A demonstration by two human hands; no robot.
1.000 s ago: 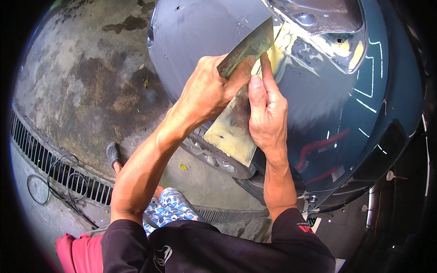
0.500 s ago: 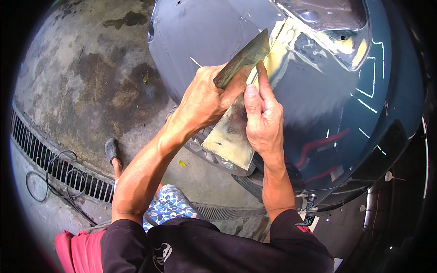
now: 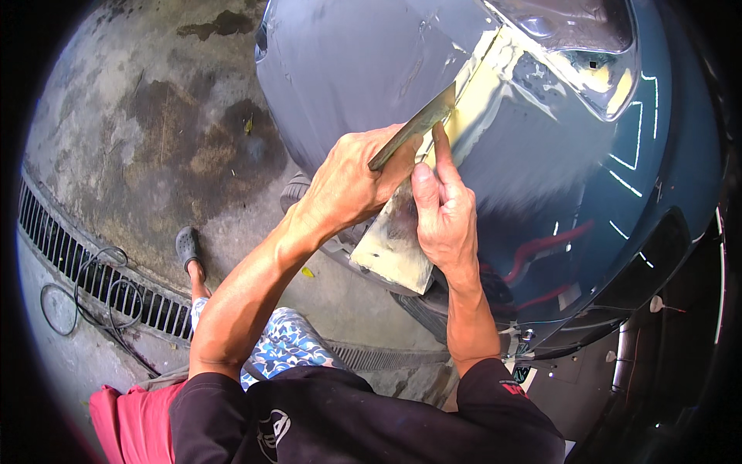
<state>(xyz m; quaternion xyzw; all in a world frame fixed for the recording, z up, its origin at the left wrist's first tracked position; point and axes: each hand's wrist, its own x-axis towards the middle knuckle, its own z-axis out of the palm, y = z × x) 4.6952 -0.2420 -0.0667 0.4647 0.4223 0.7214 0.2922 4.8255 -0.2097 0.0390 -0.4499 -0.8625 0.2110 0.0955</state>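
My left hand [image 3: 359,178] is closed around a thin metal putty spreader [image 3: 417,127], tilted up with its far corner over the car panel. Below it, a wider flat plate [image 3: 392,251] is coated with cream putty at its near end. My right hand [image 3: 448,220] is closed at the plate's right edge, thumb up and index finger stretched forward; its other fingers are mostly hidden. Both hands meet over the car's grey, partly sanded bodywork [image 3: 348,69]. Pale yellow filler [image 3: 495,73] runs along a seam just beyond my right index finger.
To the right curves the glossy dark blue bodywork [image 3: 595,209]; the lamp area [image 3: 572,23] lies at the far side. A wheel [image 3: 295,189] shows below the panel. On the left are stained concrete [image 3: 139,100], a drain grate [image 3: 93,271] and a looped cable [image 3: 108,321].
The spreader has tipped so that its face shows narrower, and its tip sits slightly lower. Both hands remain close together; the car and floor have shifted a little in view.
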